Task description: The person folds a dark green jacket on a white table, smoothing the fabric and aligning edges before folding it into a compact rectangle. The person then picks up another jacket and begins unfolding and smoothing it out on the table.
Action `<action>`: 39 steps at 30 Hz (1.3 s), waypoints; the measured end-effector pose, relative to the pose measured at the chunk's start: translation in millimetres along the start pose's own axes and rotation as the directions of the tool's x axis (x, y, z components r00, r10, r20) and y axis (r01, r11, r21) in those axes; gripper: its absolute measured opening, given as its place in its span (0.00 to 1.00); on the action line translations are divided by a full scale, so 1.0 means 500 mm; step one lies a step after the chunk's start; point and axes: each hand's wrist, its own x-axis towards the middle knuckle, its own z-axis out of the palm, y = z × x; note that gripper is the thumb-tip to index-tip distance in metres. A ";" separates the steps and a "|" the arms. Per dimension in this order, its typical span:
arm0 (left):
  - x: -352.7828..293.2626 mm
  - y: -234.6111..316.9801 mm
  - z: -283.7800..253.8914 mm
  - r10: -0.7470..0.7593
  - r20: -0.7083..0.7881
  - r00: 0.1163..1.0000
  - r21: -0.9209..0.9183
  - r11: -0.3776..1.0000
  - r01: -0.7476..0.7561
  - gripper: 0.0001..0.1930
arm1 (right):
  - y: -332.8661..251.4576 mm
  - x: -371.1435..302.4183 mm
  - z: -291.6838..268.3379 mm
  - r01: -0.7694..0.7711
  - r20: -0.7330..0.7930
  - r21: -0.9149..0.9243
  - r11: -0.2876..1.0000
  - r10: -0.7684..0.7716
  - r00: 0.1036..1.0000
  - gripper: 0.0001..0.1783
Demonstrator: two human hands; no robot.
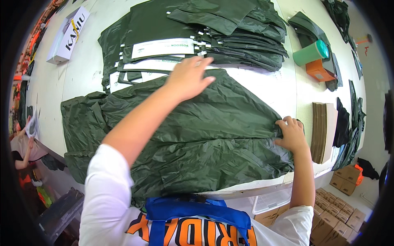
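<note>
A crumpled dark green waterproof garment (pixel 213 123) lies spread across the table in front of me, with a long seam running sideways through its middle. My left hand (pixel 191 78) rests over its far edge, fingers apart, close to the folded stack. At the garment's right end, my right hand (pixel 293 133) has its fingers curled over the edge, gripping the fabric. Just beyond my left hand sits a stack of folded dark green garments (pixel 160 30), several with white printed cards (pixel 162 48) and small white tags.
A white box (pixel 67 37) stands far left. On the right are a green cup (pixel 311 52), an orange box (pixel 320 71) and a pile of flat cardboard (pixel 322 133). Cartons (pixel 336 217) and a clear plastic bin (pixel 271 201) are below the table. Another person's hand (pixel 30 142) shows at left.
</note>
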 end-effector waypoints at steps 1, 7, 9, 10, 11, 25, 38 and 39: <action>0.032 0.026 0.013 -0.092 0.096 0.991 -0.037 0.995 0.096 0.25 | -0.027 0.004 -0.025 0.052 -0.140 0.052 0.997 -0.044 0.989 0.39; 0.025 0.049 0.061 -0.006 -0.165 0.986 -0.078 0.997 -0.007 0.19 | -0.245 0.134 0.053 0.324 -0.522 0.005 0.946 -0.274 0.807 0.37; -0.068 0.033 -0.032 0.040 -0.258 0.965 -0.030 0.998 -0.049 0.25 | -0.248 0.162 0.114 0.279 -0.478 0.016 0.960 -0.238 0.845 0.37; -0.121 0.018 -0.091 -0.078 -0.227 0.971 0.046 0.995 0.091 0.27 | -0.248 0.167 0.116 0.281 -0.480 0.040 0.959 -0.228 0.847 0.37; -0.184 -0.007 -0.137 -0.254 -0.296 0.921 0.135 0.943 0.303 0.28 | -0.249 0.161 0.117 0.285 -0.466 0.064 0.956 -0.224 0.856 0.37; -0.542 -0.010 -0.296 -0.219 -0.365 0.905 -0.311 0.945 0.103 0.18 | -0.801 0.045 -0.091 0.484 -0.481 0.875 0.021 -0.081 0.873 0.31; -0.576 0.023 -0.335 -0.727 0.182 0.662 -0.949 0.047 0.313 0.23 | -0.691 -0.078 -0.127 0.245 -0.343 0.921 -0.303 -0.330 0.880 0.20; -0.577 0.026 -0.333 -0.745 0.141 0.652 -0.926 0.134 0.354 0.21 | -0.700 -0.085 -0.128 0.317 -0.385 0.903 -0.291 -0.218 0.897 0.17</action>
